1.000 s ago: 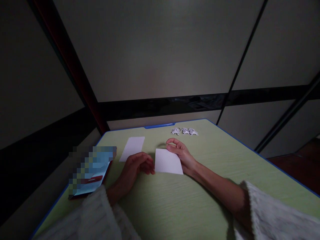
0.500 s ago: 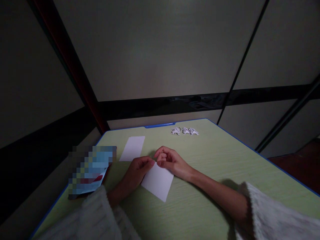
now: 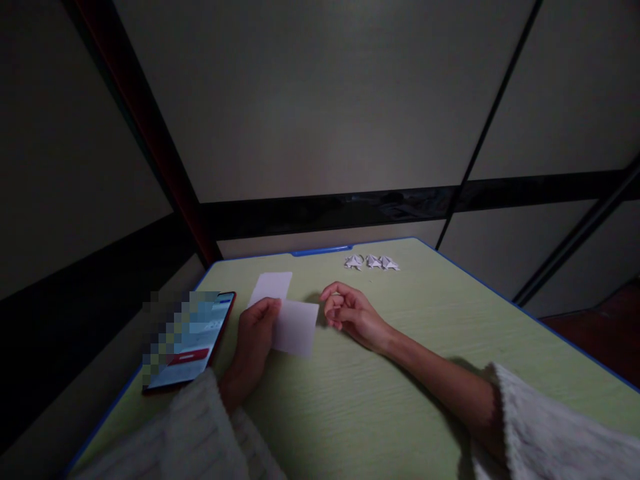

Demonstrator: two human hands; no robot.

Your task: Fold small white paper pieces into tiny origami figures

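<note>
A small white sheet of paper is pinched at its upper left corner by my left hand, thumb on top. Just right of that sheet, my right hand is raised over the table with fingers loosely curled and apart, nothing between them. Behind my left hand lies another white paper piece, its near end hidden by the hand. Farther back, three small folded white paper figures stand in a row.
A phone with a lit, partly pixelated screen lies at the left edge of the pale green table. A blue strip runs along the far edge. Behind the table stand grey panels with a dark band.
My right hand has let go of the sheet and sits slightly right. The left hand has turned the sheet and shifted it left and up, closer to the other paper.
</note>
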